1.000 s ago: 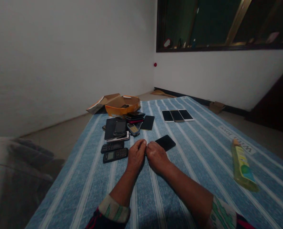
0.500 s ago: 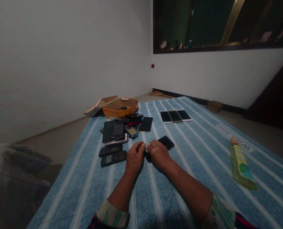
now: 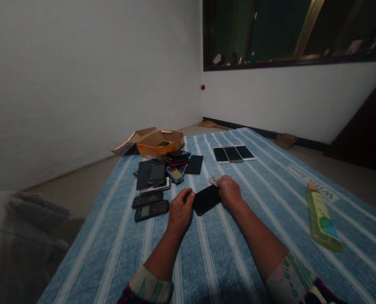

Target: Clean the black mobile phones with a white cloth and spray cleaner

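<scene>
A black smartphone (image 3: 206,200) lies at a slant on the striped cloth between my hands, its dark face up. My left hand (image 3: 179,210) is closed at its left end, thumb and fingers against the edge. At the far right corner of the phone, my right hand (image 3: 229,192) is closed on a small crumpled pale cloth (image 3: 213,181). The fingers of that hand hide part of the cloth and the phone's right end. Just left of my left hand are two keypad phones, the nearer one (image 3: 151,210) and the farther one (image 3: 147,199).
Behind my left hand sit a pile of phones (image 3: 158,173), a grey keypad phone (image 3: 175,174) and an open orange box (image 3: 158,150). Three smartphones (image 3: 233,154) lie side by side farther back. A yellow-green bottle (image 3: 323,221) rests on the right of the striped bedcover (image 3: 263,253).
My right hand has moved right and away along the phone with the pale cloth, uncovering the phone's dark face. My left hand stays at the left end.
</scene>
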Tool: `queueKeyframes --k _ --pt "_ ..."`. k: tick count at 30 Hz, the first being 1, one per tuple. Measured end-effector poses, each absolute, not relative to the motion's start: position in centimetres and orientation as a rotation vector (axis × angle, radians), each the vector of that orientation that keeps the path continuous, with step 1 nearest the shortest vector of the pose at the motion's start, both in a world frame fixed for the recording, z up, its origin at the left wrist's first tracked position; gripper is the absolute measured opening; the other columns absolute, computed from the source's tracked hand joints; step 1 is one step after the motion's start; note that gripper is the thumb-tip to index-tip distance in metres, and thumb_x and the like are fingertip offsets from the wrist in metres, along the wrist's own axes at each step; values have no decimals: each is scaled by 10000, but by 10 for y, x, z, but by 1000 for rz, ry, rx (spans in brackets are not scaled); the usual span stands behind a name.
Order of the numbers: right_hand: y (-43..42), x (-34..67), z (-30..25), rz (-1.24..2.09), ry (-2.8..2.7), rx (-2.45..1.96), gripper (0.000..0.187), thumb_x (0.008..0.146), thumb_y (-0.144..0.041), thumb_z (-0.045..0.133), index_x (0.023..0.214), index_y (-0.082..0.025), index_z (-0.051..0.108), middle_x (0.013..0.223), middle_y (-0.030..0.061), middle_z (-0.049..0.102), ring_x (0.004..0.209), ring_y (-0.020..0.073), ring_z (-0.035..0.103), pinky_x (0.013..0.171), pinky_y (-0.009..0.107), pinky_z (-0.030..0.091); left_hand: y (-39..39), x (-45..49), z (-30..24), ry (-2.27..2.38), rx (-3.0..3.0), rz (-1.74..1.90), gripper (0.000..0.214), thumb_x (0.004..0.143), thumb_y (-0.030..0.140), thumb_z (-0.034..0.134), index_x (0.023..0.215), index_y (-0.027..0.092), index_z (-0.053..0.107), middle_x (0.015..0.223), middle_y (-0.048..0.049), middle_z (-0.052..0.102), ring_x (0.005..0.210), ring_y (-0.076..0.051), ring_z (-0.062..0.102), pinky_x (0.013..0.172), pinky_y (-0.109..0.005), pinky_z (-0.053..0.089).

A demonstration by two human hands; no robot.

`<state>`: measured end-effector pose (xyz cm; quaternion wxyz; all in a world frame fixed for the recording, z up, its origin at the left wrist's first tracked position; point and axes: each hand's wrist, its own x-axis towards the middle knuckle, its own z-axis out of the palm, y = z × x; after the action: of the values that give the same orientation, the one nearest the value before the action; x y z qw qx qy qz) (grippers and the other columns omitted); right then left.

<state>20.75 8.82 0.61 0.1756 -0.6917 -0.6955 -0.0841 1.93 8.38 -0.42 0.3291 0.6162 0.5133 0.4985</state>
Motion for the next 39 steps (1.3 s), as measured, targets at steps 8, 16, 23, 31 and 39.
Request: queueKeyframes --k 8,16,23,31,39 --pt "66 160 8 -243 -2227 -1614 188 904 -83 526 842 -132 697 827 91 643 838 206 563 723 296 408 81 18 1 1342 1680 1279 340 816 463 550 935 184 705 889 -44 741 851 -238 674 794 -340 521" --pt "72 171 15 -206 -2208 -1698 224 911 -71 497 852 -139 702 854 91 655 864 198 577 724 279 401 79 18 6 1383 1708 1263 359 838 479 515 919 183 703 877 -42 733 850 -242 668 784 -334 509" --pt "82 205 19 -97 -2078 -2015 264 905 -49 445 927 -123 698 968 120 649 969 204 569 745 263 382 82 18 3 1394 1692 1241 413 826 509 514 959 165 701 925 -60 737 909 -255 665 848 -356 503" --pt "68 209 22 -57 -2078 -2104 278 909 -53 431 933 -117 700 992 126 652 973 209 571 742 261 382 81 18 4 1368 1704 1245 403 829 502 513 936 163 702 871 -52 727 851 -239 667 795 -337 509" --pt "43 207 23 -95 -2081 -2148 268 919 -73 439 923 -125 702 962 115 658 917 207 580 711 264 387 82 19 1 1370 1698 1230 408 828 501 508 944 161 702 869 -55 726 856 -242 666 800 -340 499"
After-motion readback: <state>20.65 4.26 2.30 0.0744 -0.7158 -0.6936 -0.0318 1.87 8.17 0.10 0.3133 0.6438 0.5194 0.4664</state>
